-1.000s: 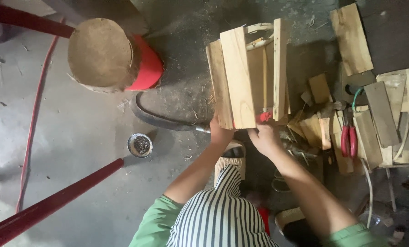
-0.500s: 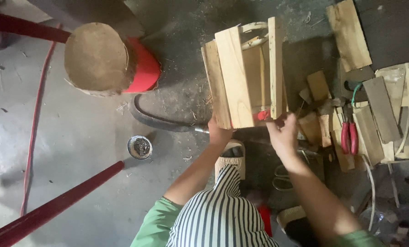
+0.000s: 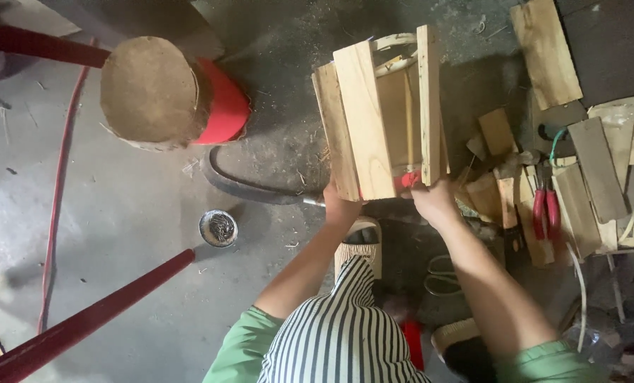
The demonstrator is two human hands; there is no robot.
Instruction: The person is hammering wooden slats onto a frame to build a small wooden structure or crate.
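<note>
A small crate of pale wooden slats (image 3: 375, 117) stands tilted on the dark floor in front of me. My left hand (image 3: 340, 208) grips the crate's near left corner from below. At the near right corner my right hand (image 3: 436, 200) holds the crate's upright slat, next to a small red piece (image 3: 410, 179) at the crate's lower edge. A curved pale strip (image 3: 395, 42) shows at the crate's far end.
A red bucket with a brown lid (image 3: 167, 92) lies to the left. A small tin of nails (image 3: 218, 228) sits on the floor. Red-handled pliers (image 3: 545, 211) and several wood offcuts (image 3: 545, 50) lie to the right. Red bars (image 3: 83, 326) cross the lower left.
My right hand has shifted right, from the middle of the crate's near edge to its right upright slat. The crate has moved slightly up in view.
</note>
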